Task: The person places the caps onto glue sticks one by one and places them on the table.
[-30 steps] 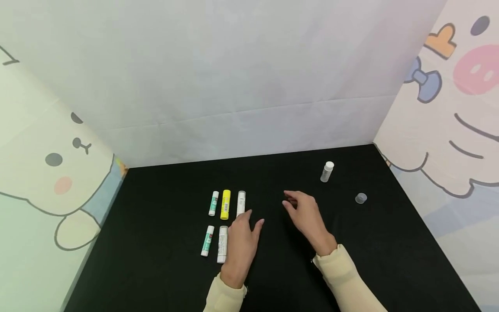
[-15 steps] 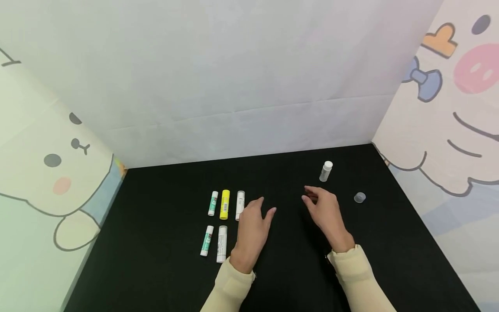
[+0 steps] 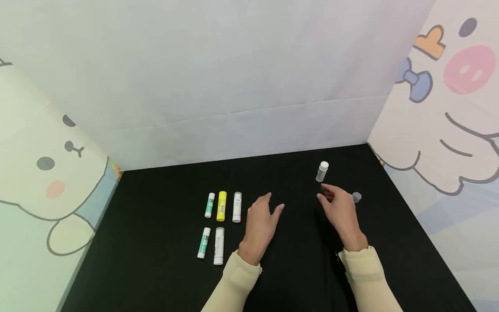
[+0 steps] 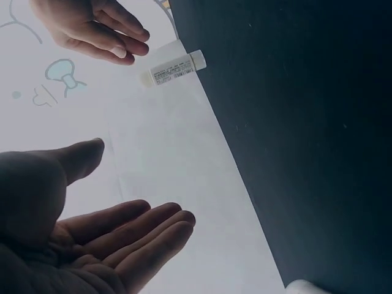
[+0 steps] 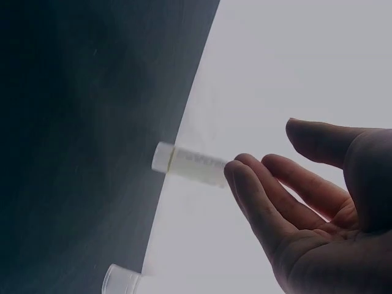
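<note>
A white glue stick (image 3: pixel 322 171) stands upright near the table's back right. My right hand (image 3: pixel 341 212) hovers just in front of it, thumb and fingers apart and holding nothing; in the right wrist view the fingertips overlap the glue stick (image 5: pixel 193 166) from the camera's side. A small clear cap (image 3: pixel 356 197) sits right of that hand, partly hidden by it. My left hand (image 3: pixel 259 225) is above the middle of the table, its thumb spread from relaxed fingers, with nothing in it. Nearest to it is a white glue stick (image 3: pixel 237 207) on its left.
Left of my left hand, glue sticks are set in two rows: a green-and-white one (image 3: pixel 209 205) and a yellow one (image 3: pixel 221 206) behind, another green-and-white one (image 3: pixel 203 243) and a larger white one (image 3: pixel 219 246) in front. Cloth walls enclose the black table (image 3: pixel 156 268).
Both hands have moved right. My right hand has come close to the standing glue stick, and my left has moved away from the rows, uncovering the white glue stick in the back row.
</note>
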Motion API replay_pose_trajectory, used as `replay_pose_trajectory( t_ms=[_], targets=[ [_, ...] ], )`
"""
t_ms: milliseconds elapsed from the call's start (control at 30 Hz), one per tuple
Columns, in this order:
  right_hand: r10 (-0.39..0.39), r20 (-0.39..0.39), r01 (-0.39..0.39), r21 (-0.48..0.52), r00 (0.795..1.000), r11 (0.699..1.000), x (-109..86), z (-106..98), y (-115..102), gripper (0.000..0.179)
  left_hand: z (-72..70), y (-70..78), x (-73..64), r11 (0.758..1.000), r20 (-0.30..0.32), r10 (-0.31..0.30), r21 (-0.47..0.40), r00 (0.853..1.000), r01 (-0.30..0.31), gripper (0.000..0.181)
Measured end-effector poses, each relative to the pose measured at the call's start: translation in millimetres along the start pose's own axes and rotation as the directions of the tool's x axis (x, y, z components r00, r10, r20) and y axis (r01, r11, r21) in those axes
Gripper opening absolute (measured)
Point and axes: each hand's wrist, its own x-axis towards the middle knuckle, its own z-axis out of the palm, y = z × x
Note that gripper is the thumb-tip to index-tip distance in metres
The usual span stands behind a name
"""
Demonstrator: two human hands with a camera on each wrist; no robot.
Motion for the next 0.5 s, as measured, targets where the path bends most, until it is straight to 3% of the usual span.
replay_pose_trajectory(
  t_ms=[500],
  targets=[
    [0.067,-0.057,-0.071,-0.053,0.996,0.996,1.8,-21,21,0.038,17.0,12.1,15.7,0.997,0.019,0.07,-0.034,0.997,-0.07,0.051]
  ],
)
